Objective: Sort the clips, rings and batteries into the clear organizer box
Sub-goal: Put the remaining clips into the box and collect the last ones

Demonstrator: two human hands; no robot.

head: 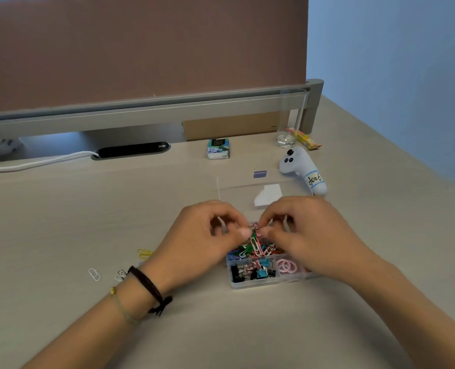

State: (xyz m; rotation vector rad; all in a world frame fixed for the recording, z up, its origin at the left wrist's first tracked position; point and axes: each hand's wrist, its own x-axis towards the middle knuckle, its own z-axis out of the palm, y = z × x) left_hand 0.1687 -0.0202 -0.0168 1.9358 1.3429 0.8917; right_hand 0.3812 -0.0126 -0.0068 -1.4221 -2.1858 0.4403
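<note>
Both hands over open organizer (258, 284) on desk (61, 222). Left hand (207, 235) and right hand (301, 235) pinch, fingertips nearly meeting, a tangle of paper clips (255, 242) lifted above the far compartment. Binder clips (250, 270) in near-left compartment, pink rings (287, 266) just right of them. Loose clips (94, 274) on desk, left of the wrist. Lid (247, 190) hinged open behind.

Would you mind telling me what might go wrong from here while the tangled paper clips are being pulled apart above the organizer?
1. Both hands, left hand and right hand, tug a linked paper clip chain; it may spill clips over the clear organizer box wall.
2. Clips could drop among the binder clips or pink rings.
3. Loose paper clips on the desk might be missed.
</note>
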